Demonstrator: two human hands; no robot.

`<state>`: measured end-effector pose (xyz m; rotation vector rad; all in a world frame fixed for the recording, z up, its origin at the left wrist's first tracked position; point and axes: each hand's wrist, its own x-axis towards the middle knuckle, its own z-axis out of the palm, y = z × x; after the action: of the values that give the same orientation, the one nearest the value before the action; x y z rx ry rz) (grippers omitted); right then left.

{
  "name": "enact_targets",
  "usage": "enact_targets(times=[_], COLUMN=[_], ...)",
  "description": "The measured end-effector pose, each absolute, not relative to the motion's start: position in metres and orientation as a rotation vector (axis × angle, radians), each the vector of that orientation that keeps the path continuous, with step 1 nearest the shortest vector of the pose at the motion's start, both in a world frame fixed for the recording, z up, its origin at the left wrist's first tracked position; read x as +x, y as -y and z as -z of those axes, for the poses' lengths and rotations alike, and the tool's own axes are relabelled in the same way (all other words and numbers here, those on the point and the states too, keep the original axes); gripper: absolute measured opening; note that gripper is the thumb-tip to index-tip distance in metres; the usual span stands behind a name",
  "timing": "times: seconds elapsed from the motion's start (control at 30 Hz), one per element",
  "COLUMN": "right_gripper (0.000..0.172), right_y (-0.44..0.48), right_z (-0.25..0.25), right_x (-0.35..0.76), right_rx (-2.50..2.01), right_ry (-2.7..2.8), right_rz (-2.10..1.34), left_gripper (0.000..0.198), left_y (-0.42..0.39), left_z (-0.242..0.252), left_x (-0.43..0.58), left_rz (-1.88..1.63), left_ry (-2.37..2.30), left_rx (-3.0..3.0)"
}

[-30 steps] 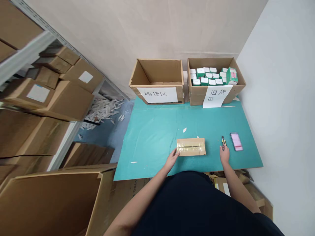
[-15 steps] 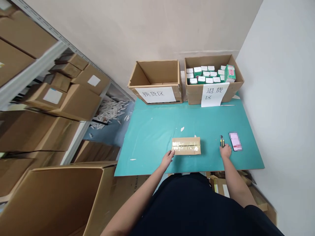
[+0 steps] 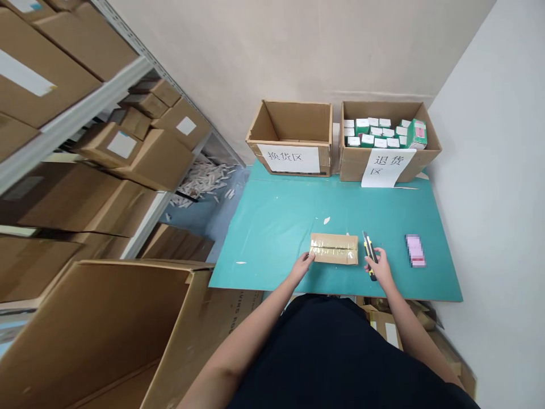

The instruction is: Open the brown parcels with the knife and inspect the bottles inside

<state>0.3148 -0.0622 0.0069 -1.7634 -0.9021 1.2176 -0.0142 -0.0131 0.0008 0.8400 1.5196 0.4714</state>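
Observation:
A small brown cardboard box (image 3: 334, 255), sealed along its top with shiny tape, lies near the front edge of the green-topped table (image 3: 272, 216). At its left end, my left hand (image 3: 302, 266) grips the near corner between thumb and fingers. My right hand (image 3: 378, 264) holds a black and yellow utility knife (image 3: 370, 255) just right of the box, apart from it. The knife's blade end points away from me, up and slightly left.
A phone (image 3: 415, 250) lies on the right. At the back stand a labelled open carton (image 3: 293, 159) and another carton (image 3: 353, 165) holding several green-and-white boxes. A large open carton (image 3: 179, 329) and loaded shelves (image 3: 140, 62) line the left; a wall bounds the right.
My right hand has lifted the utility knife and brought it left, away from the phone and close to the box. My left hand stays on the box. The view has shifted slightly.

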Motion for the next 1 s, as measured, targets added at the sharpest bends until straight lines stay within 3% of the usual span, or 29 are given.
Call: enact_targets(times=[0.2,0.43,1.0], right_gripper=[0.042,0.049,0.056], right_y=[0.045,0.015,-0.026], right_z=[-0.054,-0.076,-0.091], right_x=[0.271,0.253,0.235], right_rx=[-1.78,-1.661,-1.473], right_ry=[1.572,2.224,2.86], right_rz=[-1.087,-0.992,-0.848], left_gripper=[0.054,0.051,0.055], left_y=[0.011,0.012,0.014], left_z=[0.007,0.019,0.034], left_x=[-0.013,-0.011,-0.006], left_rz=[-0.544,-0.605,-0.615], left_ry=[-1.465,-1.399,-1.418], left_rx=[0.888,0.969,1.022])
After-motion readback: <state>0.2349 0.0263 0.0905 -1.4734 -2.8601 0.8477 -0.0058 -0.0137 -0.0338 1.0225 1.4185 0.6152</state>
